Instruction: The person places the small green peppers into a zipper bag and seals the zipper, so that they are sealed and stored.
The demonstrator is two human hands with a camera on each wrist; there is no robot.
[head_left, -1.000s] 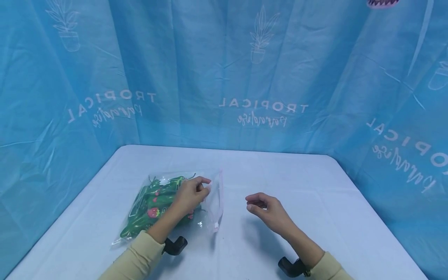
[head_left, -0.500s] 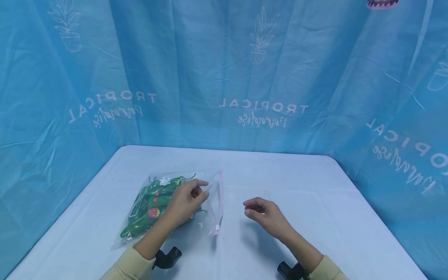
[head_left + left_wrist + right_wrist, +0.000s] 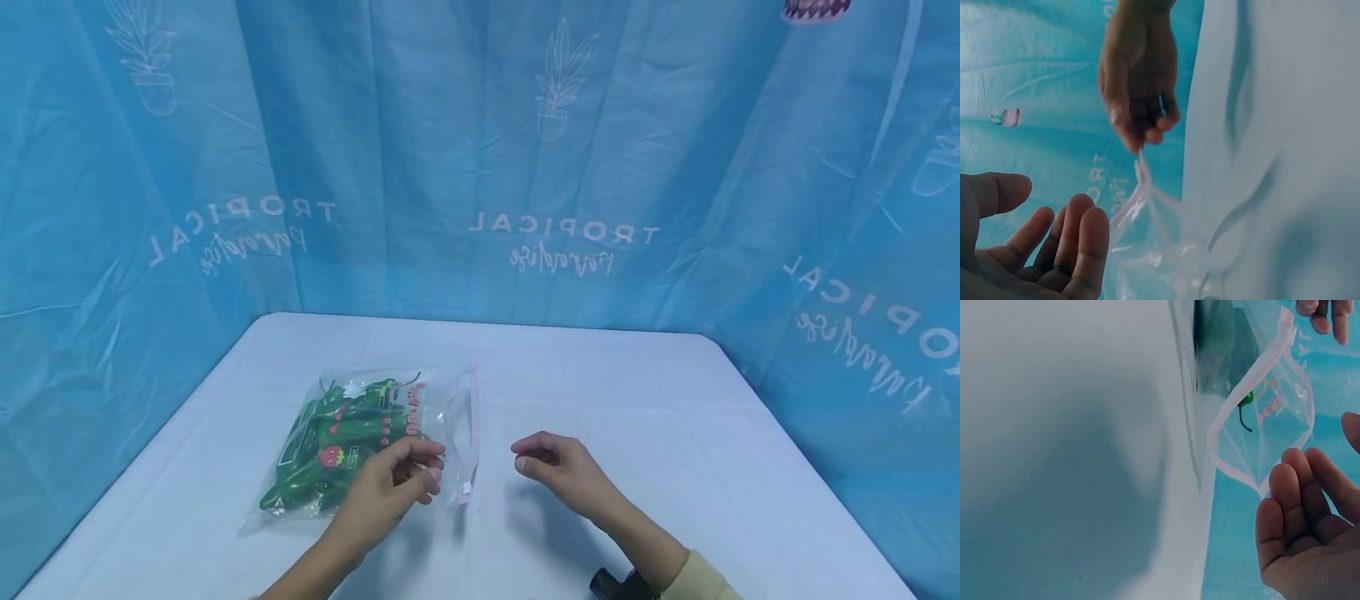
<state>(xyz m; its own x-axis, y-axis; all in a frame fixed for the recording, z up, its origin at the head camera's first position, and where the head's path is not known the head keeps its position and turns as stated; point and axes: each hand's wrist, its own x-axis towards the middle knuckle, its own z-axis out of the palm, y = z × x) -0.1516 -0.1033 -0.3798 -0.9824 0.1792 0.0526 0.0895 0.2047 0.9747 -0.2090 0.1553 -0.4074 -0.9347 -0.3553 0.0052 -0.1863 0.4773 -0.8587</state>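
Observation:
A clear zip bag lies on the left half of the white table, filled with several green chili peppers. Its pink-edged mouth faces right and gapes open, with a slider at the near end. Over the bag's near right part is my left hand, fingers loosely bent and holding nothing; it hides some of the bag. To the right of the mouth, apart from it, my right hand hovers above the table, also loosely bent and holding nothing.
The white table has blue printed curtains along its back and sides. A black wrist mount sticks out below my right wrist.
My left hand has drawn back toward me, uncovering more of the bag's print and peppers. My right hand has shifted slightly left and nearer. The bag has stayed in place.

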